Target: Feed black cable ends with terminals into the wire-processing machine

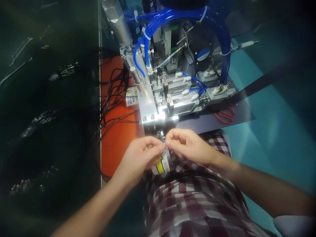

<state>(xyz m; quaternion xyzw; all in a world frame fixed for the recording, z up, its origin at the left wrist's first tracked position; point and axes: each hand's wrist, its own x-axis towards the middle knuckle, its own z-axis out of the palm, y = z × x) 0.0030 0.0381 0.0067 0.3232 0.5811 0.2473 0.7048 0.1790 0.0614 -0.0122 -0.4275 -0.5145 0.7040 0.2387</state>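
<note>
My left hand (144, 151) and my right hand (189, 144) meet fingertip to fingertip at the near end of a metal machine (175, 98). Both are closed in a pinch around a tiny shiny part (165, 144), too small to name. Just below the fingers is a white label (166, 167) with a yellow arrow, partly covered by my left hand. A bright light falls on the metal plate just beyond my hands.
Blue air hoses (170, 14) arch over the machine. Black cables (111, 89) lie on an orange surface (118, 148) to the left. Red-handled scissors (225, 115) rest at the right. Small metal pieces (40, 121) lie on the dark surface at far left.
</note>
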